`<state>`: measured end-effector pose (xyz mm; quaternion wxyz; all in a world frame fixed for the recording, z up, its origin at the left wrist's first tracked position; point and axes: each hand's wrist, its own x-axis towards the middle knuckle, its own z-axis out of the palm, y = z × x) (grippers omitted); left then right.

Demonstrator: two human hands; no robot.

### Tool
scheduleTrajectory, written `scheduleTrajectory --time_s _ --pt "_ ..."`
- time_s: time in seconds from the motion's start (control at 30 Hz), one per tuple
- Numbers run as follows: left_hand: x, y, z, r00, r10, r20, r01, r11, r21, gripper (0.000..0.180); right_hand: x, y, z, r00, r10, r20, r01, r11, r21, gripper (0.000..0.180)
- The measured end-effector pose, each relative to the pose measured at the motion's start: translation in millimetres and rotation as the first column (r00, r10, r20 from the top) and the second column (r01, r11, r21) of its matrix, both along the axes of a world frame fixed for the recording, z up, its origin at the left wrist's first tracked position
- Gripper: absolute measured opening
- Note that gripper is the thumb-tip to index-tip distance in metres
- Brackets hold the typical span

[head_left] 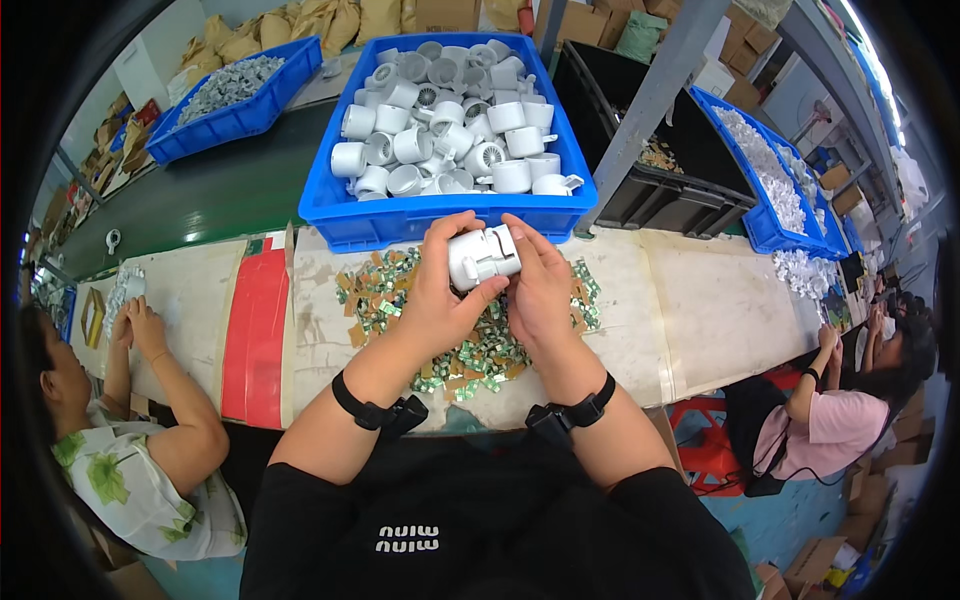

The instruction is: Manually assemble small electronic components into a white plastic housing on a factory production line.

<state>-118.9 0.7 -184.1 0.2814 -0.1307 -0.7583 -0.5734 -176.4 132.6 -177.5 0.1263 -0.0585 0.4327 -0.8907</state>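
Note:
Held between both hands over the table is a white plastic housing (484, 256), rounded at one end, with slots and a raised catch on its side. My left hand (442, 290) wraps round its left side, the thumb pressed along its lower edge. My right hand (538, 285) grips the right end with fingers and thumb. Whether a small part sits between the right fingers is hidden. Beneath my hands spreads a pile of small green and tan circuit boards (470, 365). Just beyond stands a blue crate (450, 210) heaped with similar white housings (450, 120).
A black crate (680, 205) and a metal post (655, 100) stand right of the blue crate. A green conveyor belt (225, 195) runs behind the table (710, 300). Co-workers sit at left (150, 460) and right (830, 425). Red tape (255, 340) crosses the tabletop.

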Motion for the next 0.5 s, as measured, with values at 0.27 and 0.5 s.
scheduleTrajectory --time_s 0.27,0.5 --pt "-2.2 -8.1 3.2 0.990 -0.025 -0.136 -0.012 0.963 -0.271 0.066 5.8 -2.7 -2.1 0.997 -0.071 -0.037 0.074 0.993 0.089 0.032" --pt "-2.3 -4.1 -3.1 0.997 -0.073 0.020 0.074 0.996 -0.053 0.068 6.6 -5.6 -0.5 0.980 -0.138 -0.145 0.165 0.966 0.198 0.034"
